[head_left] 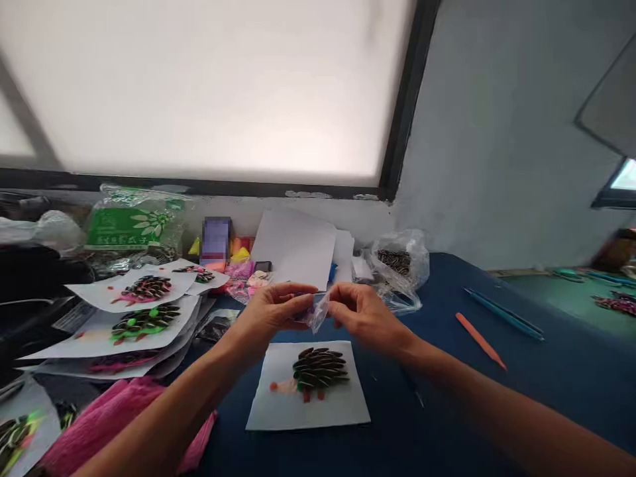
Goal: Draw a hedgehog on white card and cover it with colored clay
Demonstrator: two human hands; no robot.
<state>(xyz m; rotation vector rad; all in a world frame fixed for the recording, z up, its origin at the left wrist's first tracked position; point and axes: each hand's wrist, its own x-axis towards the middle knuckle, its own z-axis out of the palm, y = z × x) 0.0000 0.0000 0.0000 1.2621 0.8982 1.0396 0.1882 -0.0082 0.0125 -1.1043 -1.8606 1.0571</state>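
Between my two hands, above the blue table, is a small clear plastic bag (319, 311) with something purplish inside that I cannot make out. My left hand (281, 308) grips its left side, fingers closed. At the bag's other edge, the fingertips of my right hand (360, 311) pinch the plastic. Just below lies a white paper card (338, 411) bearing a hedgehog (320, 371). Dark striped sunflower seeds form its spines over green clay. Its face is pale, with an orange-brown nose and feet.
Finished-looking hedgehog cards (149, 321) are stacked at left, near a pink cloth (109, 424). Behind stand a green seed bag (134, 225), white paper sheets (295, 245) and a plastic bag of seeds (395, 262). At right lie an orange clay tool (481, 341) and blue tweezers (504, 313).
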